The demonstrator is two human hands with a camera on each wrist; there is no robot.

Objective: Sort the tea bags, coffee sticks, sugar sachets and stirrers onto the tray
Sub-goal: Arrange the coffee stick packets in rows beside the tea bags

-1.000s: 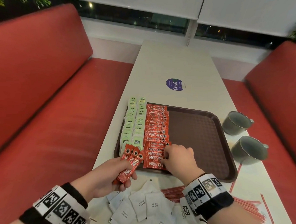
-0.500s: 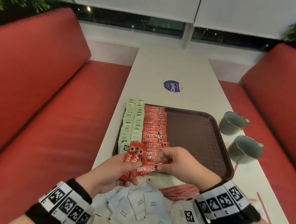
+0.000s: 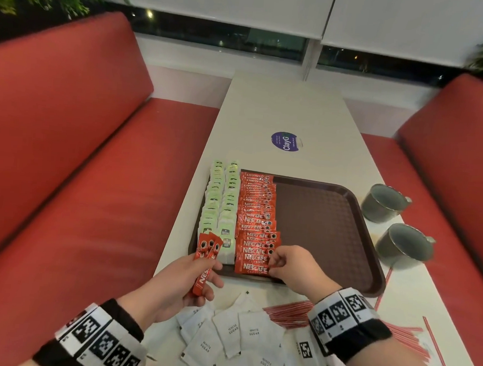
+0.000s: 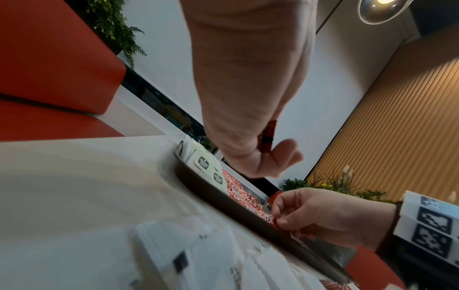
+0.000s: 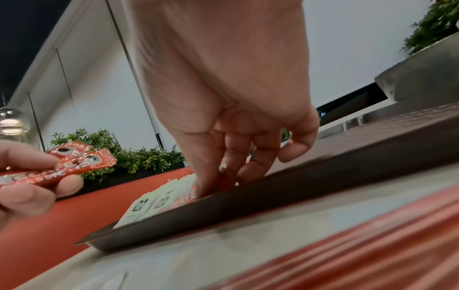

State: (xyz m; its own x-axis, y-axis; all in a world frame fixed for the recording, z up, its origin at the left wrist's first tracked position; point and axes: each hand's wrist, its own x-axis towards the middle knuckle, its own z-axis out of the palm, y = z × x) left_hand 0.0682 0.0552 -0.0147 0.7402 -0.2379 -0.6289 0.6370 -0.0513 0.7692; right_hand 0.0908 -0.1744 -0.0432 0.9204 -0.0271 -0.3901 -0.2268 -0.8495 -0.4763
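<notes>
A Nescafé coffee stick (image 3: 253,268) is being laid at the near end of the coffee-stick column (image 3: 257,212) on the brown tray (image 3: 344,234), just inside the tray's near rim; its right end is pinched between thumb and fingertips of the right hand (image 3: 294,266); the stick is best lowered flat, overlapped slightly on the one behind and squared to the column's edges before it is let go, so that the row is not nudged askew; its long axis is set across the tray, parallel to the near rim, with the lettering upright to the wearer; a few spare sticks (image 3: 206,261) are gripped in the left hand (image 3: 177,286) just off the tray's near left corner, their long axis pointing away toward the tea bags (image 3: 222,198), the printed-cup ends farthest.
</notes>
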